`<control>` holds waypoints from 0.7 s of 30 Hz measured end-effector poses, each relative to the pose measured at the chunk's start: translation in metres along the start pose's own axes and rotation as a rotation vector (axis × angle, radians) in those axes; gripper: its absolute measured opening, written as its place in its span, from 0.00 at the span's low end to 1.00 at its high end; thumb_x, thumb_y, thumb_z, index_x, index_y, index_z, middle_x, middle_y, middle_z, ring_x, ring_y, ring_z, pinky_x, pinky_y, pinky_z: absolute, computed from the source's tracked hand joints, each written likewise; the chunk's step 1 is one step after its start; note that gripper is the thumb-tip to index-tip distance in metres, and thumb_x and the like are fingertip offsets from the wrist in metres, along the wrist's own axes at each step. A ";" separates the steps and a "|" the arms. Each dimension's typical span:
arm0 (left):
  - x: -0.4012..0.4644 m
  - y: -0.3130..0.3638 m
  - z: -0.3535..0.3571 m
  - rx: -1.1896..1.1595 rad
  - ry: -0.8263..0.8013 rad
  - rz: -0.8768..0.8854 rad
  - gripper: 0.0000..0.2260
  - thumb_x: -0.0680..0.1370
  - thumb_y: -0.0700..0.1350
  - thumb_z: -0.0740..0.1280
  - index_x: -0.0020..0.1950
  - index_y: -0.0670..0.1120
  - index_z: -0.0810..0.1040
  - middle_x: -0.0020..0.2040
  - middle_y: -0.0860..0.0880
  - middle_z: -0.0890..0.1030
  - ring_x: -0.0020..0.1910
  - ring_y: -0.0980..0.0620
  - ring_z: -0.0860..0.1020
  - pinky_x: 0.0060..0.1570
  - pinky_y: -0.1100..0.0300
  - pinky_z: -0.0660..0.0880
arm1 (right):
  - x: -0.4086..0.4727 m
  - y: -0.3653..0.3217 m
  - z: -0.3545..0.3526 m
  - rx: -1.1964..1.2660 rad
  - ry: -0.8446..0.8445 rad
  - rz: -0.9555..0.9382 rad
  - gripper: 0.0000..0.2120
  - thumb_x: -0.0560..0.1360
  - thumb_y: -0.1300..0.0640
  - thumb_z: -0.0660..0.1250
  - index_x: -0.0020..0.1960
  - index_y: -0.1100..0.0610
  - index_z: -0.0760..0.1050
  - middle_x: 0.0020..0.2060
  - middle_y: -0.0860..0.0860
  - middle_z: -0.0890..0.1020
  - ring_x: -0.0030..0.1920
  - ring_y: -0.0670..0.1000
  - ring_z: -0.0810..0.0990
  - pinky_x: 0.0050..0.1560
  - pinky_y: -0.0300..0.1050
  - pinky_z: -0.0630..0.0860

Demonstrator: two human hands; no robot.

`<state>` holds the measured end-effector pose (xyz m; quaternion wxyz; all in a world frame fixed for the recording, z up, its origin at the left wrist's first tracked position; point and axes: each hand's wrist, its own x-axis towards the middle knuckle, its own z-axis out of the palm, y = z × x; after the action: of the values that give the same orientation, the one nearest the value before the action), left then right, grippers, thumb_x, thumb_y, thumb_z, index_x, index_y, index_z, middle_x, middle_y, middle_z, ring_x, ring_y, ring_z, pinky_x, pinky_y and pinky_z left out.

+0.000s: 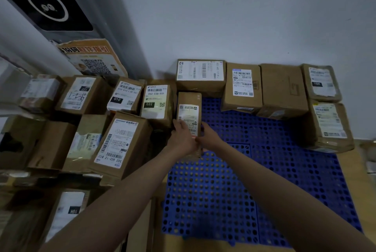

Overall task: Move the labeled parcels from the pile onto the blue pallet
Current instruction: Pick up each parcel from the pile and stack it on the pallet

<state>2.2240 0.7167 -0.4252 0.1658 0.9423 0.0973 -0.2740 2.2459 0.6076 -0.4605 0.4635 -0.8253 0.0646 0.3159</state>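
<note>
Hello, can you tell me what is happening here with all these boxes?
A person is holding a narrow box with both hands, the left hand and right hand gripping its near end, at the left edge of the blue pallet. Five boxes already line the pallet's far and right sides. The pile waits on the left.

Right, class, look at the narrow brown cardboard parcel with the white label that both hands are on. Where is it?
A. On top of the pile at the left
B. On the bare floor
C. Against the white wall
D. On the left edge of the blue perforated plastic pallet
D: both hands, left hand and right hand, hold the narrow brown cardboard parcel at the left edge of the blue perforated plastic pallet.
</note>
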 end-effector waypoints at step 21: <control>-0.007 -0.010 -0.015 0.127 -0.027 0.159 0.46 0.71 0.50 0.76 0.78 0.39 0.51 0.77 0.42 0.54 0.74 0.41 0.60 0.70 0.50 0.66 | -0.014 -0.018 -0.010 -0.256 -0.072 0.013 0.36 0.76 0.56 0.70 0.78 0.57 0.55 0.71 0.57 0.70 0.65 0.59 0.75 0.59 0.51 0.76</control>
<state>2.2224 0.7310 -0.4116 0.1282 0.9519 0.0025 -0.2783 2.2462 0.6073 -0.4353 0.3542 -0.8655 0.0126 0.3539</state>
